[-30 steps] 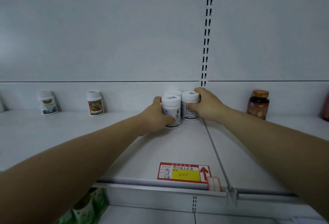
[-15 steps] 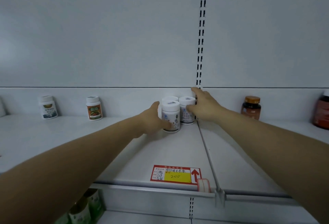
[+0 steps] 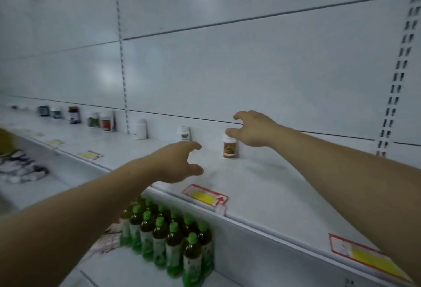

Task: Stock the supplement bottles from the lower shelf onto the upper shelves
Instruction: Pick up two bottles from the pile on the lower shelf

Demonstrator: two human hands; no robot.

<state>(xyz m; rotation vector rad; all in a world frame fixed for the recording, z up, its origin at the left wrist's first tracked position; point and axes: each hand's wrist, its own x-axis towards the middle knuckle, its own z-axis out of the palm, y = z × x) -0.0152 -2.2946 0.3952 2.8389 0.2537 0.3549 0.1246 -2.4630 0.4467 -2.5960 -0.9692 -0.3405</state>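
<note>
Here, in the head view, both my arms reach over the upper shelf [image 3: 262,184]. My left hand [image 3: 180,161] hovers above the shelf's front part, thumb and fingers spread apart in a loose curve, holding nothing. My right hand [image 3: 252,130] is farther back near the rear panel, also spread and empty. Just beside its thumb stands the orange-labelled bottle [image 3: 229,149], upright against the back; I cannot tell whether my thumb touches its cap. A second white bottle [image 3: 185,133] stands upright behind my left hand, apart from it. Farther left come a plain white bottle [image 3: 140,129] and a blurred row of other bottles [image 3: 107,121] along the back. A red-and-yellow price tag [image 3: 205,196] lies on the shelf's front edge below my left hand. On the lower shelf, green-capped drink bottles [image 3: 168,234] stand packed together.
</note>
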